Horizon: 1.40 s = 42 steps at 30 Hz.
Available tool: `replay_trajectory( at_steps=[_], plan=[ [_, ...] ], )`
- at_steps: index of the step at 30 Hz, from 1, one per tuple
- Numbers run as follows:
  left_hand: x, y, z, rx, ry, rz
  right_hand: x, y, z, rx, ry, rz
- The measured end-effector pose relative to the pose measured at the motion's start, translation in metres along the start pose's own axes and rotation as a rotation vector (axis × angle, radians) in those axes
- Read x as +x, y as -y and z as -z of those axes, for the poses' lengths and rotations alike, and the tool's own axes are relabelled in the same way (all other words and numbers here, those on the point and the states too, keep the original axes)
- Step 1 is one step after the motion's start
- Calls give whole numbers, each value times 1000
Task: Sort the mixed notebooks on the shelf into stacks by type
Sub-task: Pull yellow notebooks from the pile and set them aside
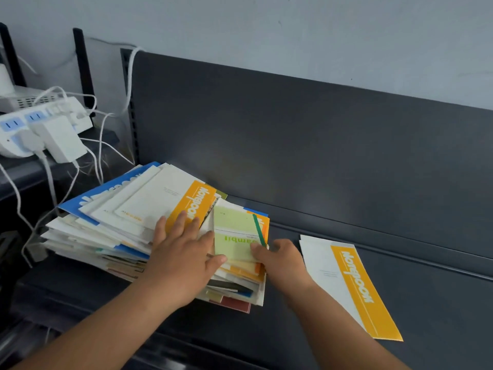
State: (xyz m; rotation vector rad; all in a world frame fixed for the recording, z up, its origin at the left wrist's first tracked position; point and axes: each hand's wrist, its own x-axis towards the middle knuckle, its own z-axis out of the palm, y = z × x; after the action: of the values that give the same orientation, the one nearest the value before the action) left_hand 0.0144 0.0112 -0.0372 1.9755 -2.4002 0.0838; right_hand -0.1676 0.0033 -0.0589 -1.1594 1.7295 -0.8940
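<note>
A messy pile of mixed notebooks [112,236] lies on the left of the dark shelf [426,303]. On top are white notebooks with orange bands [170,198] and a small pale green notebook [234,231] with a green elastic strap. My left hand [181,257] rests flat on the pile, fingers spread over the orange-banded cover, thumb touching the green notebook. My right hand [280,259] pinches the green notebook's near right corner. One white and orange notebook [346,284] lies alone on the shelf to the right.
The shelf's dark back panel [293,129] rises behind the pile. At the left, a white power strip [34,124] with adapters and several white cables [98,145] sits on a neighbouring shelf. A grey wall is behind.
</note>
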Motion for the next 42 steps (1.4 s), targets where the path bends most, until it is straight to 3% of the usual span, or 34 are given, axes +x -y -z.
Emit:
replay_trajectory(
  at_steps=[9, 14, 19, 25, 29, 33, 35, 38, 42],
  plan=[
    [1, -13, 3, -31, 37, -102, 3, -10, 17, 353, 21, -191],
    [-1, -26, 5, -100, 48, -196, 1, -15, 20, 362, 22, -202],
    [-1, -36, 6, -193, 22, -268, 2, -24, 34, 399, -109, -139],
    [-1, -64, 20, -347, -93, -297, -10, -27, 82, 465, -115, -42],
    [12, -97, 36, -311, -193, -374, -17, -33, 128, 363, -106, 46],
    [31, -145, 57, -197, -182, -457, -26, -38, 184, 250, -12, 161],
    [37, -175, 68, -169, -82, -460, -31, -40, 215, 215, 63, 216],
    [39, -215, 84, -279, 225, -385, -35, -43, 258, 208, 116, 242],
    [42, -258, 75, -769, 474, -304, -35, -58, 306, 223, -111, 244]
  ],
)
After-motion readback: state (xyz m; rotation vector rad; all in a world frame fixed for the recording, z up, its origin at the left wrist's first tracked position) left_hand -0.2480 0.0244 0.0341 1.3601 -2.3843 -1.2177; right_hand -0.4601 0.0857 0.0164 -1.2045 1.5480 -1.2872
